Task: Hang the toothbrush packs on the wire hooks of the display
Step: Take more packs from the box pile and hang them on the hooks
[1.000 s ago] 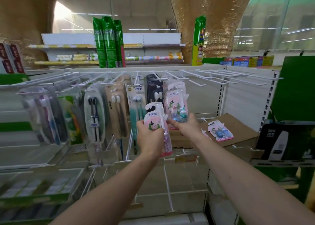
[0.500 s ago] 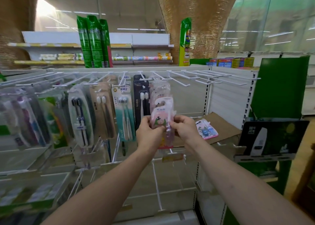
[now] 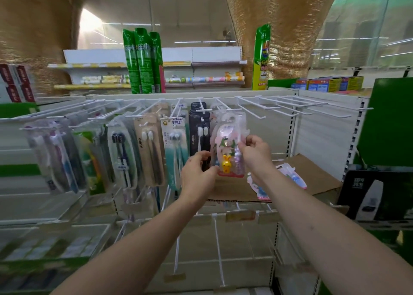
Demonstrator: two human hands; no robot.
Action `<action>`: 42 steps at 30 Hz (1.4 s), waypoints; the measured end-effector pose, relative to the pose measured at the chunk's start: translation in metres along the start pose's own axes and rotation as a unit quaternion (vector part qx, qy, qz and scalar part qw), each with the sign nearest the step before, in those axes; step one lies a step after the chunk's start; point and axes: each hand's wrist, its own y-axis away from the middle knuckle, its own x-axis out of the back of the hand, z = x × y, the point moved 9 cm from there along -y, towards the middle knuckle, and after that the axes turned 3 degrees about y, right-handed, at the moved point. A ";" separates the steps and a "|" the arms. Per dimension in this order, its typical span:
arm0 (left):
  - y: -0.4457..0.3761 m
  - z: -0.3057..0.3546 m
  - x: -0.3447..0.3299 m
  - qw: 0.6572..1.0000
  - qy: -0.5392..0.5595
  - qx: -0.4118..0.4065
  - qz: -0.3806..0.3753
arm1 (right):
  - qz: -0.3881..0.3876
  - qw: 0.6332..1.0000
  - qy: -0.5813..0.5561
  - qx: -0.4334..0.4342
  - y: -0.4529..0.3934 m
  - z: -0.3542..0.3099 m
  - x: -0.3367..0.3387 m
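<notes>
Toothbrush pack [image 3: 229, 144] hangs before the shop's white display [image 3: 268, 124], among wire hooks [image 3: 257, 109]; I see my left hand [image 3: 197, 174] and right hand [image 3: 256, 150] pinching its edges.

The display shows two hands, a left hand [image 3: 199, 171] and a right hand [image 3: 254, 151], three tall green packs [image 3: 143, 59] standing together on top, and two loose toothbrush packs [image 3: 290, 176] on one cardboard sheet [image 3: 317, 178].
</notes>
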 end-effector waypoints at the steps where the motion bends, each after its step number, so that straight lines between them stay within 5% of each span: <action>1: -0.001 0.001 0.002 1.000 -0.014 -0.006 0.007 | -0.004 1.000 0.009 0.003 -0.001 0.000 -0.004; 9: -0.004 0.012 -0.001 0.996 -0.046 -0.055 0.045 | -0.014 0.995 0.096 -0.028 -0.014 0.029 -0.005; 20: 0.008 0.009 -0.119 0.981 -0.131 -0.107 -0.099 | 0.078 0.943 0.310 -0.090 -0.029 0.086 0.121; 25: 0.000 -0.026 -0.181 0.937 -0.279 -0.004 -0.210 | 0.039 0.846 0.529 -0.051 -0.036 0.088 0.148; 28: -0.012 -0.051 -0.200 0.910 -0.355 0.057 -0.205 | 0.014 0.781 0.623 -0.044 -0.044 0.097 0.151; 38: -0.026 -0.076 -0.226 0.870 -0.449 0.103 -0.177 | -0.011 0.756 0.653 -0.043 -0.063 0.118 0.146; 42: -0.024 -0.075 -0.233 0.888 -0.398 0.152 -0.172 | -0.020 0.765 0.641 -0.064 -0.071 0.128 0.149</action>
